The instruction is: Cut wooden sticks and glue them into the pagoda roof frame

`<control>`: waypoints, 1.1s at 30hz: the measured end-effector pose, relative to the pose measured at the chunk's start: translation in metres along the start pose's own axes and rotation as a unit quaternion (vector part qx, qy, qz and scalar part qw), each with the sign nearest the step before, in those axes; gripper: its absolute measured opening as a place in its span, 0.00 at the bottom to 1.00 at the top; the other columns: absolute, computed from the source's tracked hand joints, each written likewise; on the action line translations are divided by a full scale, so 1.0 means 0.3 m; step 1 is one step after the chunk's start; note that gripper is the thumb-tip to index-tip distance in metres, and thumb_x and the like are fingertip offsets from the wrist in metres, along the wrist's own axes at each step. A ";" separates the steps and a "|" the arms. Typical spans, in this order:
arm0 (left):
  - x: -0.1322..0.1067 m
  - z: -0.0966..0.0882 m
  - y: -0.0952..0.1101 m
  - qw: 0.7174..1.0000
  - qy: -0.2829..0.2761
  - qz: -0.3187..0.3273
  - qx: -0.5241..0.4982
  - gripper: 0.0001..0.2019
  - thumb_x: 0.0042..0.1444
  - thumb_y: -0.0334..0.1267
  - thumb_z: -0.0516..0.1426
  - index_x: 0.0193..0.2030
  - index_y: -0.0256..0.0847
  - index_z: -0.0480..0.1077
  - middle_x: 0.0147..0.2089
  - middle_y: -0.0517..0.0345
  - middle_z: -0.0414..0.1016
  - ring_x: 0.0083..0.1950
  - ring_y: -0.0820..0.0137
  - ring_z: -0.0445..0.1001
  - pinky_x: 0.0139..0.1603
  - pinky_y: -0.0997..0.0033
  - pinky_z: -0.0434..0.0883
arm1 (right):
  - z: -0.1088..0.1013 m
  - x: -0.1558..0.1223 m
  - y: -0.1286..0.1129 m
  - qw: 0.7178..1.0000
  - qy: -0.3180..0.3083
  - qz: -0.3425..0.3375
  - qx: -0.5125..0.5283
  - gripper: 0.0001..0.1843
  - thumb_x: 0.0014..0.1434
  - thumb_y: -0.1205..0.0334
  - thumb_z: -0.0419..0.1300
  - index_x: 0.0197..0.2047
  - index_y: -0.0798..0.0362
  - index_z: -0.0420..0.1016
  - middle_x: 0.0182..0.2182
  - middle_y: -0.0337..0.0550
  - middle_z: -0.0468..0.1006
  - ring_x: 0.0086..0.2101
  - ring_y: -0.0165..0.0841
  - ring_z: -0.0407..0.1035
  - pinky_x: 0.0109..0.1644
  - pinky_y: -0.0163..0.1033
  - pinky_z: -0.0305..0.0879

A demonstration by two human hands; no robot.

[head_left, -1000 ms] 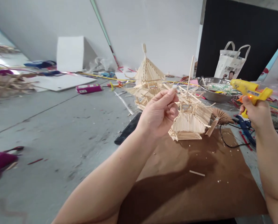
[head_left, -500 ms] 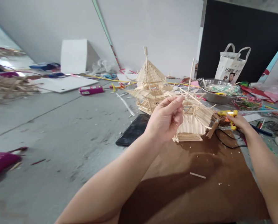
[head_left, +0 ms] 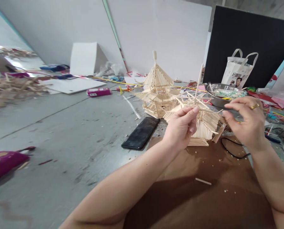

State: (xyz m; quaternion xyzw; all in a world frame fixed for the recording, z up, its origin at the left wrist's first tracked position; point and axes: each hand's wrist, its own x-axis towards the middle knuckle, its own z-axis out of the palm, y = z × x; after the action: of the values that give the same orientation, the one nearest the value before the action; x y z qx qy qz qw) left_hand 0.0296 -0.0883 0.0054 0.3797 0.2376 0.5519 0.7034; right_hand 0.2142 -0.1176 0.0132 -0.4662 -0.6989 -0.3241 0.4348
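Observation:
My left hand (head_left: 182, 127) is closed in a pinch in front of a small wooden-stick pavilion (head_left: 205, 128). What its fingertips hold is too small to make out against the sticks behind. My right hand (head_left: 246, 122), wearing a ring, is raised to the right of the pavilion, thumb and fingers apart and nothing visible between them. One thin stick (head_left: 199, 81) stands upright from the pavilion's top, where other sticks cross. Behind and left stands a taller stick pavilion (head_left: 158, 76) with a pointed roof. The yellow glue gun is mostly hidden behind my right hand.
A phone (head_left: 142, 132) lies left of the brown board (head_left: 204, 203), which carries a loose short stick (head_left: 203, 181). A metal bowl (head_left: 219, 100) of sticks and a white bag (head_left: 237, 71) stand at the back right. A black cord (head_left: 232, 154) loops near the board's right edge.
My right hand has let go of the yellow glue gun and come up and left beside the pavilion. My left hand is still pinched, slightly lower and further right in view.

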 end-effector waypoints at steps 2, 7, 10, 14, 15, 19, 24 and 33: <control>-0.003 0.001 -0.011 1.000 -0.003 0.004 0.001 0.10 0.47 0.33 0.62 0.21 0.37 0.64 0.13 0.70 0.57 0.11 0.85 0.53 0.10 0.86 0.50 | -0.005 0.031 -0.091 0.998 -0.025 -0.064 -0.004 0.07 0.55 0.60 0.58 0.38 0.46 0.73 0.40 0.42 0.75 0.46 0.39 0.65 0.54 0.50 0.57; -0.001 -0.003 -0.026 1.000 -0.018 0.006 -0.006 0.09 0.46 0.34 0.62 0.22 0.37 0.66 0.12 0.71 0.57 0.10 0.85 0.53 0.10 0.85 0.50 | 0.053 0.052 -0.152 0.994 -0.026 -0.096 -0.047 0.07 0.59 0.62 0.54 0.34 0.45 0.73 0.41 0.39 0.74 0.50 0.38 0.62 0.59 0.53 0.48; 0.007 -0.009 -0.029 1.000 -0.021 -0.002 -0.004 0.08 0.48 0.35 0.61 0.24 0.37 0.66 0.13 0.71 0.59 0.10 0.85 0.54 0.10 0.85 0.50 | 0.083 0.052 -0.139 0.993 -0.014 -0.101 -0.056 0.08 0.59 0.63 0.53 0.33 0.46 0.73 0.40 0.38 0.75 0.50 0.38 0.63 0.60 0.53 0.46; -0.001 -0.012 0.000 0.981 -0.092 -0.137 0.103 0.06 0.50 0.38 0.59 0.30 0.37 0.69 0.15 0.68 0.64 0.10 0.84 0.54 0.10 0.83 0.47 | 0.102 0.060 -0.121 0.993 0.004 -0.098 -0.063 0.08 0.58 0.63 0.53 0.31 0.47 0.72 0.41 0.38 0.77 0.50 0.39 0.64 0.61 0.56 0.43; -0.010 -0.011 0.018 0.965 -0.128 -0.165 0.157 0.07 0.51 0.39 0.58 0.31 0.37 0.70 0.15 0.67 0.64 0.10 0.84 0.53 0.10 0.82 0.46 | 0.107 0.061 -0.117 0.993 0.007 -0.096 -0.063 0.08 0.58 0.63 0.53 0.31 0.47 0.72 0.41 0.39 0.77 0.51 0.39 0.63 0.61 0.57 0.42; -0.055 -0.019 0.128 0.843 -0.256 -0.048 0.471 0.10 0.50 0.37 0.57 0.22 0.36 0.70 0.14 0.64 0.63 0.15 0.81 0.57 0.16 0.79 0.54 | 0.131 0.062 -0.111 0.994 0.009 -0.087 -0.065 0.07 0.58 0.64 0.52 0.32 0.47 0.71 0.42 0.40 0.76 0.52 0.40 0.63 0.61 0.60 0.40; -0.028 -0.109 0.236 0.672 -0.004 0.369 0.641 0.07 0.49 0.34 0.57 0.36 0.42 0.73 0.31 0.59 0.73 0.33 0.72 0.67 0.36 0.69 0.67 | 0.163 0.050 -0.118 0.994 -0.004 -0.091 -0.062 0.07 0.58 0.63 0.52 0.30 0.47 0.70 0.43 0.39 0.75 0.53 0.41 0.61 0.62 0.62 0.36; 0.093 -0.194 0.157 0.514 -0.063 0.435 0.737 0.16 0.49 0.38 0.60 0.46 0.42 0.69 0.48 0.53 0.69 0.50 0.61 0.64 0.52 0.57 0.64 | 0.187 0.031 -0.117 0.996 -0.006 -0.086 -0.031 0.07 0.59 0.63 0.52 0.32 0.47 0.70 0.44 0.40 0.75 0.54 0.41 0.60 0.63 0.63 0.33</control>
State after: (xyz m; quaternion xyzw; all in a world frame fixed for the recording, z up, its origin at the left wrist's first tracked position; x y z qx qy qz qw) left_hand -0.0345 -0.0409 0.0104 0.8514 0.3195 0.3903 -0.1434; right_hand 0.1624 -0.0786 -0.0029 -0.4195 -0.7287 -0.3787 0.3867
